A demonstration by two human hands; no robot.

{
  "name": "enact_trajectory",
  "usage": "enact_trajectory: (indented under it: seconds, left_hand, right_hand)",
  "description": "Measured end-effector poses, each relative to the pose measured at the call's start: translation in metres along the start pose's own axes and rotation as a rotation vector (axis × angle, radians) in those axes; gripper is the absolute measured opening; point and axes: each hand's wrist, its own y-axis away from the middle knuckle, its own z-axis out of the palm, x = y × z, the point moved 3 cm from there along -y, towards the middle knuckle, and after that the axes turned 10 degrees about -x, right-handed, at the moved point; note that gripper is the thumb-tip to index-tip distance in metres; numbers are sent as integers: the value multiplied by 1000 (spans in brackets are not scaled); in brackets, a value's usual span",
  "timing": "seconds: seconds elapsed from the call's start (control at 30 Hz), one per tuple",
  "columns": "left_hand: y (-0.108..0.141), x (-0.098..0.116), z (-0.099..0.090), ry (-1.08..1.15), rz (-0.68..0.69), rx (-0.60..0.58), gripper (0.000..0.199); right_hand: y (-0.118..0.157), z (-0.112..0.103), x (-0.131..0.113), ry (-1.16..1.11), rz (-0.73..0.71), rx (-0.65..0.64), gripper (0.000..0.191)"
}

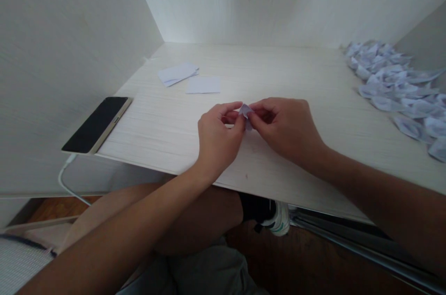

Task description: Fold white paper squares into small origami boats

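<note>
Between my fingertips, just above the white tabletop [167, 132], is a small folded piece of white paper [245, 110]. My left hand [221, 132] pinches its left side with thumb and fingers. On its right side my right hand [284, 121] does the same, thumb against fingers. Part of the paper is hidden by both thumbs. Beyond my left hand lies a flat paper slip [204, 85]. A small stack of similar slips [177, 73] sits beside it, farther back and left.
A heap of folded white paper pieces [393, 76] spreads along the right side. At the left edge rests a phone [95, 125] with a white cable [62, 176] plugged in. White panels [272, 2] rise behind and to the left. My legs are under the table.
</note>
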Motion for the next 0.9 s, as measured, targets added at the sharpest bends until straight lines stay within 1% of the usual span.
enact_trajectory:
  seconds: [0.07, 0.17, 0.27, 0.4, 0.47, 0.6, 0.77, 0.83, 0.9]
  left_hand:
    - [1, 0, 4, -37, 33, 28, 21]
    - [2, 0, 9, -5, 50, 58, 21]
    - [3, 1, 12, 66, 38, 57, 19]
    - [2, 3, 11, 192, -21, 62, 13]
    - [1, 2, 10, 268, -48, 62, 12]
    - [-2, -2, 10, 387, -56, 73, 12]
    - [-2, -4, 13, 392, -60, 136, 15]
    - [-2, -3, 14, 377, -80, 152, 16]
    - [-3, -3, 11, 375, -118, 107, 18]
  right_hand:
    - [2, -2, -5, 159, -34, 19, 22]
    - [5, -3, -10, 323, -45, 14, 27]
    - [6, -2, -12, 404, -51, -7, 31]
    - [8, 2, -14, 487, -133, -13, 38]
    - [9, 4, -15, 484, -161, -13, 41]
    - [7, 6, -13, 429, -157, -32, 41]
    - [7, 9, -10, 382, -195, -8, 43]
    - [5, 9, -7, 308, -215, 6, 40]
    - [0, 9, 0, 154, -195, 5, 33]
